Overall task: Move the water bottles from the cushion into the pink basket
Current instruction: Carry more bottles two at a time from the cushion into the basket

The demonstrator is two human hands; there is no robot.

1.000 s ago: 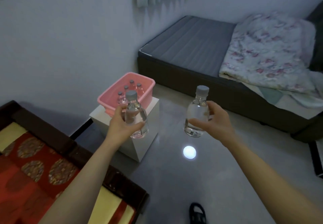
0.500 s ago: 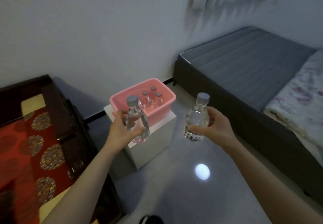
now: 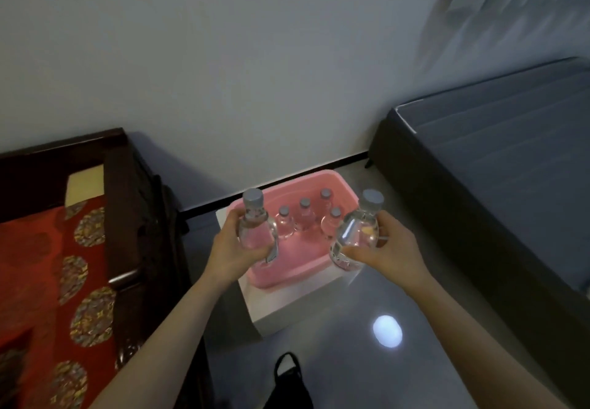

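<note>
The pink basket (image 3: 289, 276) sits on a white box, straight ahead and below my hands. Several clear water bottles with grey caps (image 3: 305, 215) stand upright in its back half. My left hand (image 3: 231, 253) grips a clear water bottle (image 3: 255, 226) over the basket's left front part. My right hand (image 3: 391, 253) grips another water bottle (image 3: 359, 228) above the basket's right front corner. Both held bottles are upright, tilted slightly. The red patterned cushion (image 3: 48, 281) lies at the left on a dark wooden seat.
The white box (image 3: 287, 306) stands against the wall on a glossy grey floor. A dark wooden bench frame (image 3: 127, 217) is close on the left. A dark bed with a grey mattress (image 3: 495, 169) fills the right. A black slipper (image 3: 287, 383) shows at the bottom.
Both hands have carried their bottles forward and now hold them over the basket. The view has come closer and tilted down; the basket looks larger and more central.
</note>
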